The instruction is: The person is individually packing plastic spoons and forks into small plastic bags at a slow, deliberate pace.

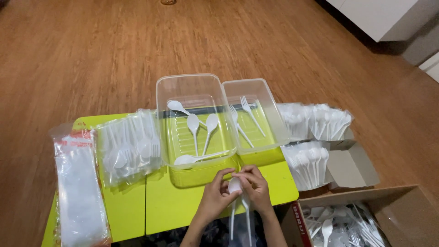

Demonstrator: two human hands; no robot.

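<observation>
1. A yellow-green table (183,206) stands on a wood floor (91,55).
2. Two clear tubs (194,87) sit side by side on it; one holds spoons, the other forks.
3. A stack of packed cutlery (128,146) lies to the left of them.
4. The left hand (215,194) and the right hand (254,185) together grip a white plastic spoon (234,186) and fork at the table's near edge, handles hanging down.
</observation>
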